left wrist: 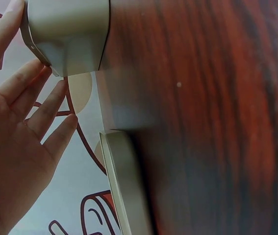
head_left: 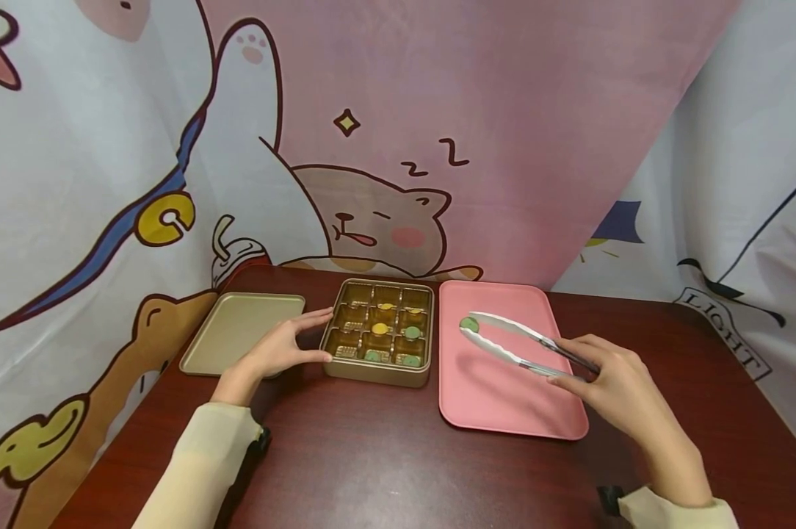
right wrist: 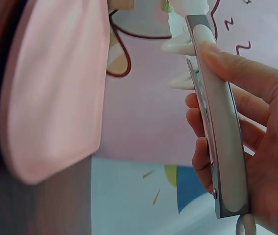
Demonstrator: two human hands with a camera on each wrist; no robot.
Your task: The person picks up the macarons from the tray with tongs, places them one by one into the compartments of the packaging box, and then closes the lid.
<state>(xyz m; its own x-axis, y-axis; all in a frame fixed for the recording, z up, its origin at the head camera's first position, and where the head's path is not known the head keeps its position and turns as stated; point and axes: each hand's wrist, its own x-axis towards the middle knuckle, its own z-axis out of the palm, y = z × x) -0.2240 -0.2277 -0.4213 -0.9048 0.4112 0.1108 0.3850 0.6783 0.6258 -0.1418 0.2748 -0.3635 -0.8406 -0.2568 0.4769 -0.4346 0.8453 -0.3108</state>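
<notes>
My right hand (head_left: 616, 378) grips a pair of tongs (head_left: 504, 353) with white scalloped tips and metal handles, above the pink tray (head_left: 504, 400). A small green round piece (head_left: 468, 324) sits between the tong tips. In the right wrist view, fingers and thumb wrap the handle (right wrist: 222, 132). My left hand (head_left: 279, 349) rests its extended fingertips and thumb against the left side of a gold tin box (head_left: 378, 372). Inside, a divided insert holds yellow pieces (head_left: 380, 328) and green pieces (head_left: 413, 333) in several compartments. The left wrist view shows the box corner (left wrist: 75, 39) by spread fingers.
A flat gold lid (head_left: 229, 334) lies on the dark wooden table (head_left: 345, 455) left of the box. The pink tray is close beside the box's right side. Behind the table hangs a cartoon-printed cloth (head_left: 537, 147), which also runs along both sides.
</notes>
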